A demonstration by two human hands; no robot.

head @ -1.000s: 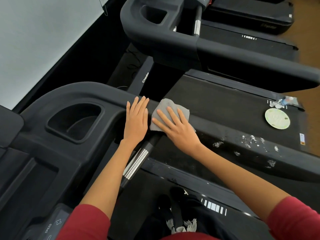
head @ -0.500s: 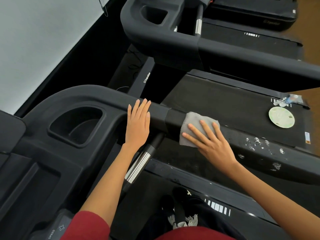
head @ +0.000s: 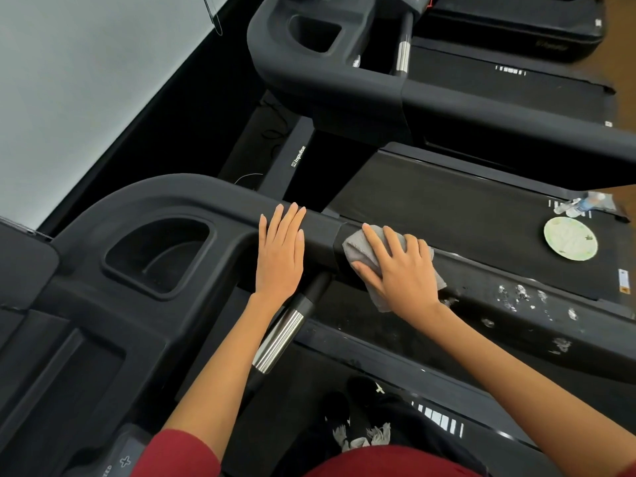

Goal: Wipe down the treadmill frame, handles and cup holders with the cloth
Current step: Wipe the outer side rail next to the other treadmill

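Black treadmills stand side by side next to a pale wall (head: 86,80), and a strip of brown floor (head: 619,29) shows at the far right. The near treadmill frame (head: 165,197) curves round a deep cup holder (head: 158,253) and runs on into a long side handle (head: 516,304). White flaky marks (head: 523,294) speckle that handle farther along.

The left hand (head: 280,251) lies flat on the frame just beside the cup holder, with its fingers straight and close together. It holds nothing.

The right hand (head: 401,270) presses the grey cloth (head: 358,249) down on the side handle, right where the handle joins the frame. Its fingers bend a little over the top of the cloth and the thumb tucks along the near side. The cloth drapes over the handle, and one corner hangs below the wrist.

A shiny silver grip bar (head: 278,339) pokes out under the frame between the two arms. Red sleeves (head: 179,456) cover the upper arms. Dark shoes (head: 358,397) stand on the belt below.

On the next treadmill's belt sits a pale green round plate (head: 569,243), and a clear plastic bottle (head: 581,204) lies near it.
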